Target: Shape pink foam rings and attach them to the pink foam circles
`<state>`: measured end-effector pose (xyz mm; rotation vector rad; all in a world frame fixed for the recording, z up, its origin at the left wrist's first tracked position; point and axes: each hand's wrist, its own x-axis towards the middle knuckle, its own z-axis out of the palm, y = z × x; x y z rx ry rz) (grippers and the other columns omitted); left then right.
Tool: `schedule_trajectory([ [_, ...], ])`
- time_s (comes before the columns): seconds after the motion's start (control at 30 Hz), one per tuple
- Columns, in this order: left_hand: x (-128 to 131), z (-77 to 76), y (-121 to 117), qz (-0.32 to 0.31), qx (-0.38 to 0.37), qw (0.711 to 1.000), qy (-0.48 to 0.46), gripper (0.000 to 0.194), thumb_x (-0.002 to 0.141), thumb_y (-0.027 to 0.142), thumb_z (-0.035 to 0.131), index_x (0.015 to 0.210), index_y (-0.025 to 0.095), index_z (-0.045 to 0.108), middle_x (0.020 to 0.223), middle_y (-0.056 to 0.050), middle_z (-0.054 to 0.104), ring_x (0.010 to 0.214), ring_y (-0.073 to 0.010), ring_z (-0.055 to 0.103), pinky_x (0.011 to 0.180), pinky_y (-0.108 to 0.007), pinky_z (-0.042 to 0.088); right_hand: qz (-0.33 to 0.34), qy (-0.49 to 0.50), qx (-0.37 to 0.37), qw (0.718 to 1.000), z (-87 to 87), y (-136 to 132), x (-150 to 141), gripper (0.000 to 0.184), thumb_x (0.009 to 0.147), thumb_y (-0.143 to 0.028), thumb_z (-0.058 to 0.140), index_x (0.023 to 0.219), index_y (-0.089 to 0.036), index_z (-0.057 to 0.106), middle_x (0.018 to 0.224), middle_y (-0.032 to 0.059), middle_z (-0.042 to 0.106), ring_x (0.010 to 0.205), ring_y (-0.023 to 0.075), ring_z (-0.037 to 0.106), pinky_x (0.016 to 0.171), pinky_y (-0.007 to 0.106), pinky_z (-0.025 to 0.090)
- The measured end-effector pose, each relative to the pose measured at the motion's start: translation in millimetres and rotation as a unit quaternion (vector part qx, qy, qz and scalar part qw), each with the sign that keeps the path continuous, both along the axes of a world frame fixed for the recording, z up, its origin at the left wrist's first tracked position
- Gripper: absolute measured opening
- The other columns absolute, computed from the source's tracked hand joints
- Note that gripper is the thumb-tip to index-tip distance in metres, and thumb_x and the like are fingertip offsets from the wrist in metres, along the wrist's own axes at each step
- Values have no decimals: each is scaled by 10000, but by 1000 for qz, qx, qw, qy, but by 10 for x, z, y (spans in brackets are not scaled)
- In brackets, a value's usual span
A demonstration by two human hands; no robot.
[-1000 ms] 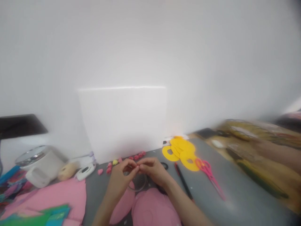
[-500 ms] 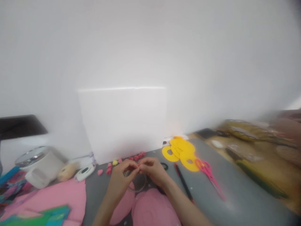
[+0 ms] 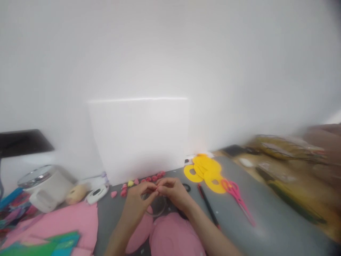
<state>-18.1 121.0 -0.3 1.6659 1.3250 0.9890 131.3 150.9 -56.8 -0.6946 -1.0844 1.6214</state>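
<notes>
My left hand (image 3: 137, 204) and my right hand (image 3: 174, 193) meet fingertip to fingertip low in the middle, above the grey table (image 3: 266, 220). Both pinch a tiny pink piece (image 3: 157, 190) between them; it is too small and blurred to name. A clear round ring or lid (image 3: 157, 209) lies just under the hands. Pink paper circles (image 3: 173, 238) lie below my wrists. A row of small pink and red pieces (image 3: 154, 177) with one yellow piece (image 3: 130, 184) sits just beyond my fingers.
Yellow paper rings (image 3: 206, 170), pink scissors (image 3: 237, 197) and a dark pen (image 3: 207, 206) lie to the right. A white board (image 3: 138, 138) leans on the wall. At left stand a white pot (image 3: 44, 188), a white tape dispenser (image 3: 96, 193), pink sheets (image 3: 61, 224) and green paper (image 3: 50, 245). Blurred clutter fills the right.
Both hands stay joined at the fingertips with only slight finger movement. A blurred arm at the far right edge has shifted.
</notes>
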Motion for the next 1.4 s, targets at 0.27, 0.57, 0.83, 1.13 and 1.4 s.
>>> schedule_trajectory([
  [0.27, 7, -12, -7, 10, 20, 1000, 20, 175, 735, 324, 590, 616, 229, 676, 688, -19, 700, 697, -227, 625, 682, -325, 483, 14, -25, 6, 1000, 34, -11, 15, 217, 611, -345, 772, 633, -147, 685, 696, 11, 636, 593, 100, 541, 617, 243, 446],
  [0.57, -24, -66, 10, 6, -6, 998, 58, 193, 720, 307, 567, 576, 190, 621, 669, -29, 674, 611, -174, 588, 585, -263, 440, -93, -126, 16, 988, -45, 70, 21, 107, 650, -260, 638, 701, -169, 665, 574, -22, 583, 478, 89, 495, 486, 218, 398],
  [0.83, 143, -264, -26, -5, -17, 987, 160, 171, 629, 204, 541, 459, 193, 530, 467, 9, 544, 475, -153, 501, 480, -238, 300, -153, -160, 18, 975, -146, 132, 32, 141, 631, -199, 530, 689, -174, 656, 465, -41, 513, 399, 82, 413, 406, 203, 312],
  [1.13, 26, -346, -8, -11, -17, 987, 157, 134, 613, 170, 540, 482, 190, 519, 477, 24, 534, 471, -149, 510, 494, -240, 319, -174, -187, 54, 965, -57, 86, 4, 141, 637, -208, 517, 663, -172, 650, 575, -12, 583, 418, 76, 378, 422, 217, 309],
  [1.4, -269, 154, -91, 44, -115, 992, 5, 269, 606, 395, 690, 529, 157, 590, 632, -51, 649, 618, -236, 665, 545, -306, 517, -162, -329, 139, 920, 260, 19, 204, 186, 732, -177, 490, 794, -160, 664, 812, 63, 687, 731, 170, 604, 684, 285, 456],
])
